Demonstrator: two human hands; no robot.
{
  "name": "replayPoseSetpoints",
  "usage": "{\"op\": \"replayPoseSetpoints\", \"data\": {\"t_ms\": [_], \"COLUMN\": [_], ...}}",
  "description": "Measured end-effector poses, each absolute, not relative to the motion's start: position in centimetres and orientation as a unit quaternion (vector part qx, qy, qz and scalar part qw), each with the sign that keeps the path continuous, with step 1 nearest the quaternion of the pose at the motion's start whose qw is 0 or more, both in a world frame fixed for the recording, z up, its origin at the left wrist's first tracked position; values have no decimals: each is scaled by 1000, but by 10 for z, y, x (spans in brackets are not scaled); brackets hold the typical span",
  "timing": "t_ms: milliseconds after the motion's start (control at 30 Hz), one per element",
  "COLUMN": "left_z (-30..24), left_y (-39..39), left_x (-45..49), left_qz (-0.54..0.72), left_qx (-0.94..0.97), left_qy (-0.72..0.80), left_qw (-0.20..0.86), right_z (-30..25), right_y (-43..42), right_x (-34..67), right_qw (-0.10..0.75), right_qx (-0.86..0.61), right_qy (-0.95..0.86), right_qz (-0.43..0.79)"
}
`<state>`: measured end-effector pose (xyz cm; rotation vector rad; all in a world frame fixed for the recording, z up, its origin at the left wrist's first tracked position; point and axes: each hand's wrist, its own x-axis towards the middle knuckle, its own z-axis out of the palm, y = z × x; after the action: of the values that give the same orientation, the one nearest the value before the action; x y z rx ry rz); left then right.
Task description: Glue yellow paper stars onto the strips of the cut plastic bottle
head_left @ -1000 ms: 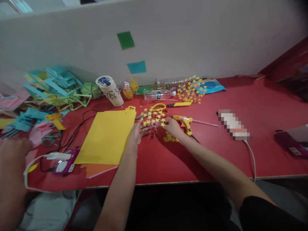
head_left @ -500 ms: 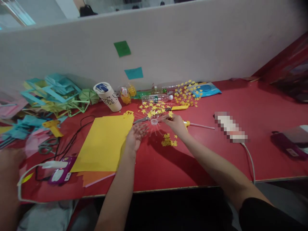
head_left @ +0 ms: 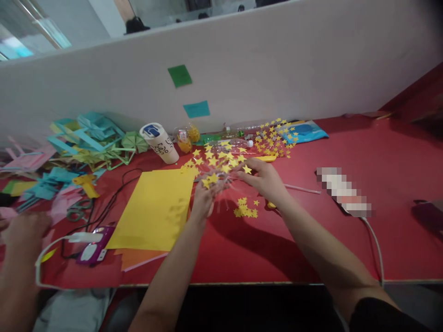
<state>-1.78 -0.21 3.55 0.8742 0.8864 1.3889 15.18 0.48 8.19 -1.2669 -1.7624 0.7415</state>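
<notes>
Between my hands is a clear plastic bottle piece (head_left: 224,177) cut into thin strips, with yellow paper stars (head_left: 212,162) on the strips. My left hand (head_left: 206,192) has its fingers curled round the near left side of the piece, partly hidden by stars. On the right, the fingers of my right hand (head_left: 262,174) are pinched at the strips' edge, close to a single star (head_left: 247,169). Loose yellow stars (head_left: 246,209) lie in a small heap on the red table, below and between my hands.
Yellow paper sheets (head_left: 152,210) lie left of my hands. Behind stand a paper cup (head_left: 161,145) and plastic bottles (head_left: 228,145), beside a second star-covered piece (head_left: 277,136). A yellow glue gun (head_left: 86,184), scissors (head_left: 79,210) and cables are at left, near another person's hand (head_left: 27,230). A phone (head_left: 342,193) lies right.
My left hand has gone from open beside the bottle piece to closed on it. The piece has tilted, its stars now spreading left over that hand. My right hand stays at its right edge.
</notes>
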Motion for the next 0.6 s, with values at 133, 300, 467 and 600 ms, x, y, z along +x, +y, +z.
{"op": "replayPoseSetpoints", "data": {"t_ms": [133, 300, 467, 600], "left_z": [27, 14, 9, 9], "left_y": [-2, 0, -2, -5], "left_x": [-20, -24, -25, -22], "left_qz": [591, 575, 590, 588], "left_qx": [331, 279, 258, 254], "left_qy": [388, 401, 377, 392], "left_qw": [625, 657, 665, 660], "right_z": [96, 113, 98, 84], "right_y": [3, -17, -28, -24], "right_x": [170, 167, 141, 132], "right_qw": [452, 475, 392, 365], "right_qx": [-473, -461, -386, -358], "right_qy": [-716, -737, -834, -859], "right_qz": [243, 135, 47, 36]}}
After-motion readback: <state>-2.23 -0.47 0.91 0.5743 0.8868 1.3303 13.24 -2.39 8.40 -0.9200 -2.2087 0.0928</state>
